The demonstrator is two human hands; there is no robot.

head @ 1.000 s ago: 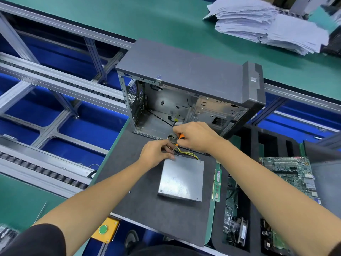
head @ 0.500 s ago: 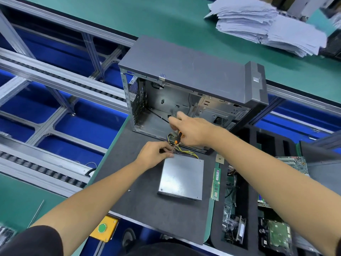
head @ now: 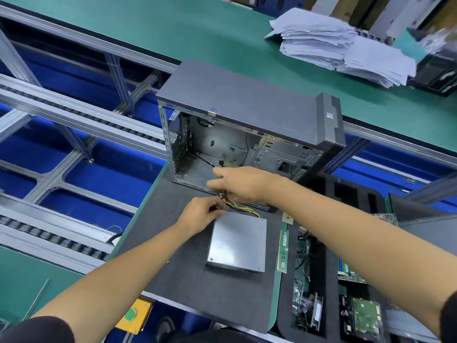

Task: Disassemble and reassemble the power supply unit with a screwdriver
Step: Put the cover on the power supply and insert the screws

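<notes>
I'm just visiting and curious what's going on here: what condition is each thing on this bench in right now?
Computer case: upright, side open, mostly bare inside.
Power supply unit: out of the case, flat on the dark mat, wires attached.
Screwdriver: gripped, pointing down at the unit's far corner.
Right hand: holds the screwdriver.
Left hand: fingers curled at that corner.
Memory stick: flat beside the unit.
Paper stack: piled untidily.

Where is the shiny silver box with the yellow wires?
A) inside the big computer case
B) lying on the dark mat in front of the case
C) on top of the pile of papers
B: the silver box lies flat on the dark mat, outside the open computer case, with its yellow wires at its far edge.
</notes>
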